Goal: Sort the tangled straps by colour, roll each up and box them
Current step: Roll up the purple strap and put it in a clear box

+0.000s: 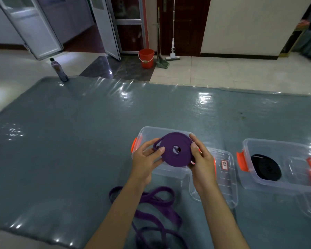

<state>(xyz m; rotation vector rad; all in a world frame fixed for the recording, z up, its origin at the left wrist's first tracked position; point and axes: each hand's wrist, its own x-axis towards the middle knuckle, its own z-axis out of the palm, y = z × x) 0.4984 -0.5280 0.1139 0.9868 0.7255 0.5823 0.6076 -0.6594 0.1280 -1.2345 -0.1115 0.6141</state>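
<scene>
Nearest the camera, loose purple strap point(156, 211) trails in slack loops over a grey-green mat point(61, 141), running between the person's two forearms toward the bottom edge of the view. Just above it, both hands hold a flat purple roll point(174, 150) of the same strap, wound like a disc with a small hole at its centre. The left hand point(145, 159) grips the roll's left edge, thumb on the upper face and fingers curled beneath, where a short loop of strap sticks out. The right hand point(199, 159) pinches the right edge, fingers along the rim. The webbing looks soft, light and limp, so the roll probably has no stiffness of its own (let go of one side and the coils would likely slip and spring loose). The safest hold seems to be across the flat faces, pressing the layers together, or around the rim with the free end trapped under a finger. The roll hangs directly over an open clear box point(147, 135) with an orange latch; the box appears to hold nothing yet. A clear lid point(224, 178) with a small label lies just right of it. Further right, a second clear box point(276, 180) contains a black roll point(266, 168). Far beyond the mat stand a bottle point(58, 69), an orange bucket point(146, 58) and a mop point(172, 51).
</scene>
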